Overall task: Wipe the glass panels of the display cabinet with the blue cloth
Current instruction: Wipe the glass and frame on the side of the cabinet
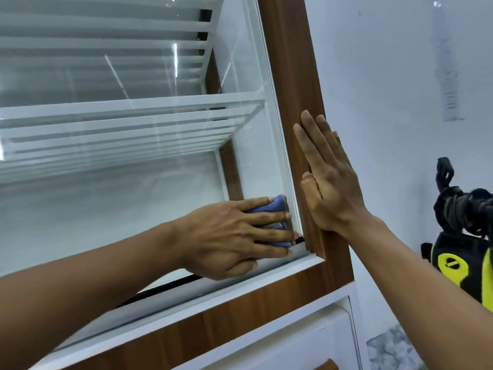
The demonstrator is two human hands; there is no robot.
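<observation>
Blue cloth (269,209) lies pressed against the glass panel (133,204), in the panel's lower corner just beside the wooden frame (290,76). It sits under the fingers of the left hand (234,236), which spread straight across it and push it to the glass. That grip is released, nothing curled round the cloth, whose folds show between and above the fingers. On the frame itself the right hand (328,177) rests flat, fingers straight and pointing up, its grip released too. Behind the glass, white slatted shelves (133,108) run away from the frame. On the frame's far side stands a black and yellow machine (458,263).
</observation>
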